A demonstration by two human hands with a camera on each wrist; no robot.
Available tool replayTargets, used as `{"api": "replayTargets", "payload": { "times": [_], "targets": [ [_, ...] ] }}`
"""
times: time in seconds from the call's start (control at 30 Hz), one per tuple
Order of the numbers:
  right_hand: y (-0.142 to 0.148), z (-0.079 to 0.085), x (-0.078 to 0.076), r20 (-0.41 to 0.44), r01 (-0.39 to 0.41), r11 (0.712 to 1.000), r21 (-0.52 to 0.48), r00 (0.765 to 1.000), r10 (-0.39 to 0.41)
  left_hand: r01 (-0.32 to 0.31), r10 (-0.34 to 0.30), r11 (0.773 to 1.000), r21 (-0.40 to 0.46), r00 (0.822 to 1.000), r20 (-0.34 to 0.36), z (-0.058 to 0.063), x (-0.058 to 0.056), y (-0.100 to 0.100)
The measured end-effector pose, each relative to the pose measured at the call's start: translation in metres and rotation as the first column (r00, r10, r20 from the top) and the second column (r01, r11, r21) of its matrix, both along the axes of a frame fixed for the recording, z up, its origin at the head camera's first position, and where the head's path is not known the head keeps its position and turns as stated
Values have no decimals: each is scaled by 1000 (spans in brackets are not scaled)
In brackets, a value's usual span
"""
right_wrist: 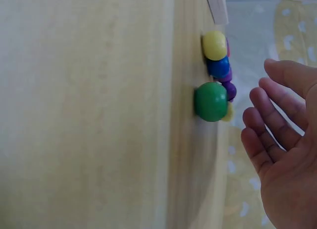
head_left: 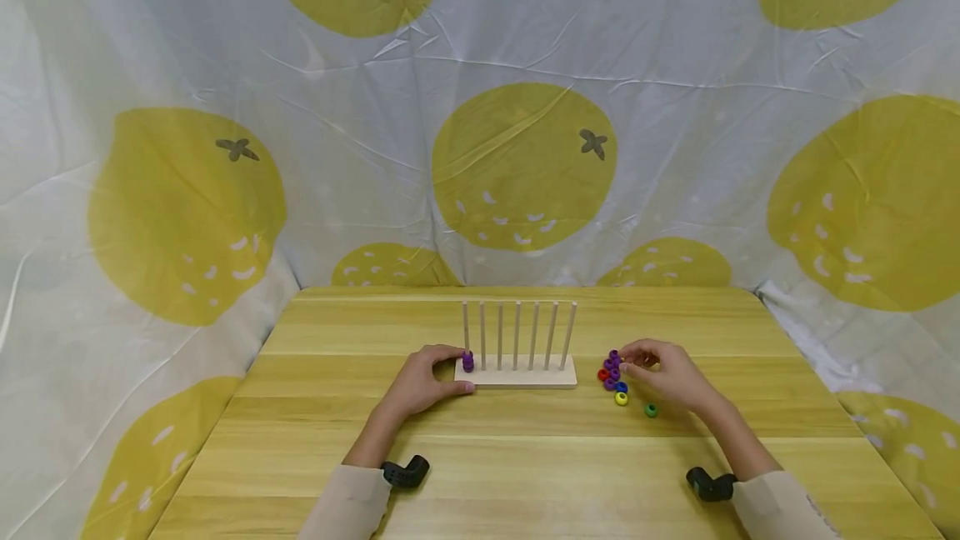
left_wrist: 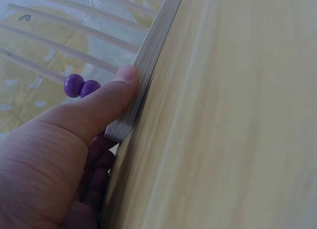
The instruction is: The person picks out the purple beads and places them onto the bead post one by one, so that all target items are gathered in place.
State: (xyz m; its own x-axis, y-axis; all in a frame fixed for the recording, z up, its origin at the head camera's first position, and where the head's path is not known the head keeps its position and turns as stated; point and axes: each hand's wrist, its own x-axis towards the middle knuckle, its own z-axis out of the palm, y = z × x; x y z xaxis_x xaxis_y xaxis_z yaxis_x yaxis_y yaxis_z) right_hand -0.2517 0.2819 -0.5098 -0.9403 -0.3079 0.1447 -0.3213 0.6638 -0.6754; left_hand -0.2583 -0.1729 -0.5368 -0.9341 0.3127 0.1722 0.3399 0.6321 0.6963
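- The peg stand [head_left: 515,378] is on the table [head_left: 517,473], two purple beads [head_left: 468,363] on its leftmost peg.
- The left hand [head_left: 417,382] grips the stand's left end.
- Right of the stand cluster loose beads [head_left: 610,385], a green bead [head_left: 651,411] slightly apart.
- The right hand [head_left: 672,373], fingers relaxed and holding nothing, is beside them.

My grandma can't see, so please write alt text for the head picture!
A person's left hand grips one end of a wooden peg rack with purple beads on its leftmost peg. The right hand is beside loose purple, red, blue, yellow and green beads on a table.
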Motion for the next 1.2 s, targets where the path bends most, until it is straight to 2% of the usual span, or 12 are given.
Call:
{"api": "replayTargets", "payload": {
  "times": [0.27, 0.53, 0.73, 1.2],
  "targets": [
    [1, -8, 3, 104, 33, 999, -31, 994, -29, 4, -4, 1000, -1, 1000, -6, 0, 0, 0],
    [3, -15, 2, 119, 19, 998, -54, 993, -12, -3, 3, 1000, -5, 1000, 0, -1, -1, 1],
    [4, -20, -1, 100, 1, 999, -40, 995, 3, -4, 4, 1000, -8, 1000, -4, -1, 0, 0],
    [-1, -19, -4, 113, -15, 1000, -6, 994, 15, -2, 2, 1000, -18, 1000, -8, -2, -1, 0]
  ]
}}
